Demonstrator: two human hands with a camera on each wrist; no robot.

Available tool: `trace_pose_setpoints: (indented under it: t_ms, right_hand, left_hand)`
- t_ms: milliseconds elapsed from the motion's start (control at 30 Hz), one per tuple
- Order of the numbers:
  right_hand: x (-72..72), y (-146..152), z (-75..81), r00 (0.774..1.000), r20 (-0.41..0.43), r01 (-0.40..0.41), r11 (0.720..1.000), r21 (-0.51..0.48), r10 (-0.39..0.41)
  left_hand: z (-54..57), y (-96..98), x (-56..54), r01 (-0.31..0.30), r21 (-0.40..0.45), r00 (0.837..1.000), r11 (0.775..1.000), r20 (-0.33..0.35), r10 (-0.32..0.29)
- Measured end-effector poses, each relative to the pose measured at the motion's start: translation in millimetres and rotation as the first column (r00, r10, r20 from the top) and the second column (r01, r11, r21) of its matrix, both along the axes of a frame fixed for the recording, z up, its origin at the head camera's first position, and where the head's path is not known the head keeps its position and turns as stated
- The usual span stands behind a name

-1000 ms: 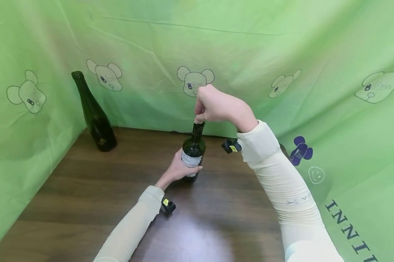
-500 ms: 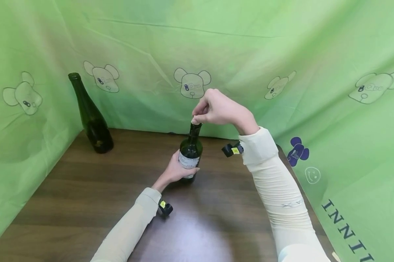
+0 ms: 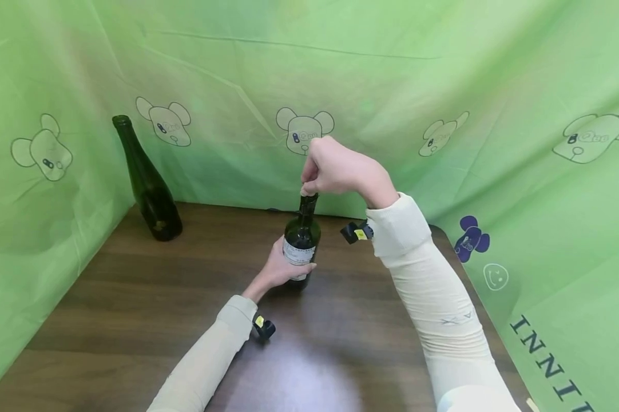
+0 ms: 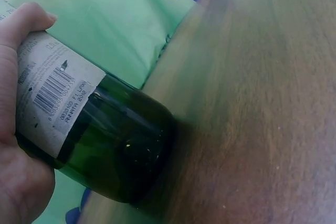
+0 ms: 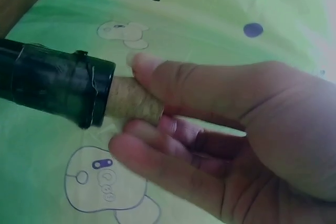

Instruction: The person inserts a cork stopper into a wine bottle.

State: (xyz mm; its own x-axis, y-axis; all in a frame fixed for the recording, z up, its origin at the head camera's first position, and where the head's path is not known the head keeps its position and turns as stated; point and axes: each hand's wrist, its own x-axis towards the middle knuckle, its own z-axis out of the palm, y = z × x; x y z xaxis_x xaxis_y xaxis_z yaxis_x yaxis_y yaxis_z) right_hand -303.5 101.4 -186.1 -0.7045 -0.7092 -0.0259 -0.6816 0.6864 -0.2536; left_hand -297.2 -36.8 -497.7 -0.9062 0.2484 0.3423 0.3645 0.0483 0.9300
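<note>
the labelled green wine bottle (image 3: 301, 233) is held upright on the wooden surface (image 3: 363, 300) by the curled fingers of the left hand (image 3: 281, 266); the cork (image 5: 132, 99), jutting from its mouth, is pinched by the right hand (image 3: 342, 170).

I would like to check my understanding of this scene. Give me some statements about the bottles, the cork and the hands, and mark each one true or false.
1. The left hand holds the labelled bottle. True.
2. The right hand pinches the cork. True.
3. The cork is at the base of the labelled bottle. False: it is at the mouth.
4. In the head view, a second bottle is to the left of the labelled bottle. True.
5. The second bottle lies on its side. False: it stands upright on the table.
</note>
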Motion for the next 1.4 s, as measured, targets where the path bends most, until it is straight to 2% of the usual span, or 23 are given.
trace_pose_setpoints:
  t_ms: [133, 300, 367, 533, 733, 967, 1233, 1400]
  right_hand:
    - [-8.0, 1, 0.2, 0.999, 0.031, -0.008, 0.999, -0.031, 0.009]
    - [-14.3, 6, -4.1, 0.991, 0.128, 0.049, 0.995, -0.086, -0.038]
    - [-14.3, 5, -5.7, 0.991, 0.133, 0.045, 0.995, -0.089, -0.032]
    - [-11.0, -8, -1.5, 0.998, 0.053, -0.021, 1.0, 0.0, 0.021]
    - [-4.7, -9, 8.5, 0.994, 0.107, 0.012, 0.996, 0.085, -0.021]
    - [-4.0, -3, 12.2, 0.994, 0.066, -0.092, 0.992, 0.091, 0.086]
    - [-0.5, -5, 15.9, 1.0, 0.023, 0.003, 0.985, 0.172, -0.007]
    - [-0.8, -8, 16.8, 0.998, -0.02, -0.058, 0.977, 0.206, 0.064]
  left_hand:
    - [-0.9, -1.2, -3.3, 0.002, 0.003, 1.0, 1.0, -0.008, -0.002]
    - [-1.7, -4.3, -3.9, 0.012, 0.01, 1.0, 1.0, -0.001, -0.012]
    - [-2.8, -6.9, -3.6, 0.008, 0.012, 1.0, 1.0, -0.006, -0.008]
    - [-6.5, -14.0, -3.5, -0.001, -0.003, 0.999, 1.0, -0.033, 0.001]
    - [-11.9, -15.5, 0.6, 0.033, -0.012, 0.999, 0.999, -0.033, -0.033]
    - [-11.9, -8.9, 1.5, 0.046, 0.0, 0.997, 0.999, -0.055, -0.046]
    - [-9.9, 1.1, -0.7, 0.079, -0.019, 0.996, 0.997, -0.043, -0.08]
    - [-8.3, 0.2, -5.6, 0.06, -0.001, 0.997, 0.998, -0.056, -0.06]
